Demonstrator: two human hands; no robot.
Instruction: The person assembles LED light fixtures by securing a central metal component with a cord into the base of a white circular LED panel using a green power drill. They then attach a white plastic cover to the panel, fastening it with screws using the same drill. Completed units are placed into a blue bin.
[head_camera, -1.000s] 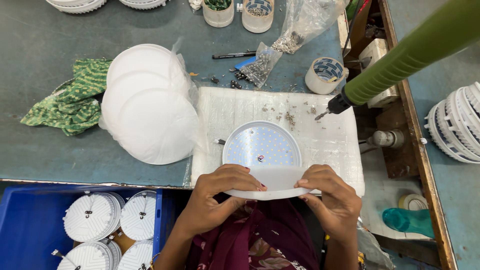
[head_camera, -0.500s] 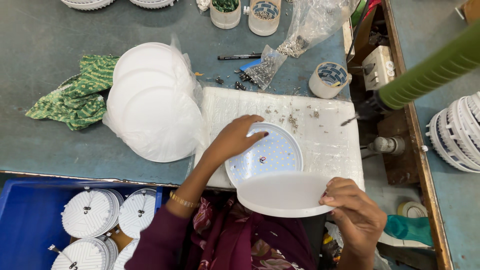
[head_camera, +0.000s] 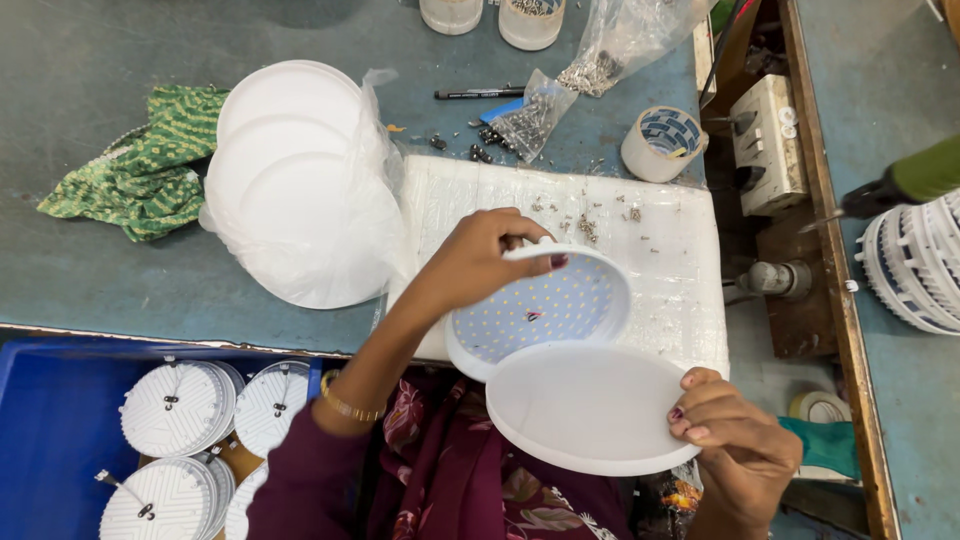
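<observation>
My left hand (head_camera: 480, 262) grips the far rim of a round white lamp housing (head_camera: 545, 312), tilting it up off the white foam pad (head_camera: 670, 245); its inside shows a board dotted with small diodes. My right hand (head_camera: 735, 440) holds a round white diffuser disc (head_camera: 585, 405) by its right edge, low and near my body, overlapping the housing's near rim.
A stack of white discs in a clear bag (head_camera: 300, 190) lies left of the pad, by a green cloth (head_camera: 140, 170). Loose screws (head_camera: 580, 222), a roll of tape (head_camera: 663, 142), a marker pen (head_camera: 480, 93) and screw bags lie behind. A blue bin (head_camera: 60, 430) holds finished lamps (head_camera: 180, 410). A green powered screwdriver (head_camera: 900, 185) hangs at right.
My left hand moved from under the disc onto the housing's far rim and tipped it up. My right hand drew the disc down and right, off the housing. The screwdriver swung away right.
</observation>
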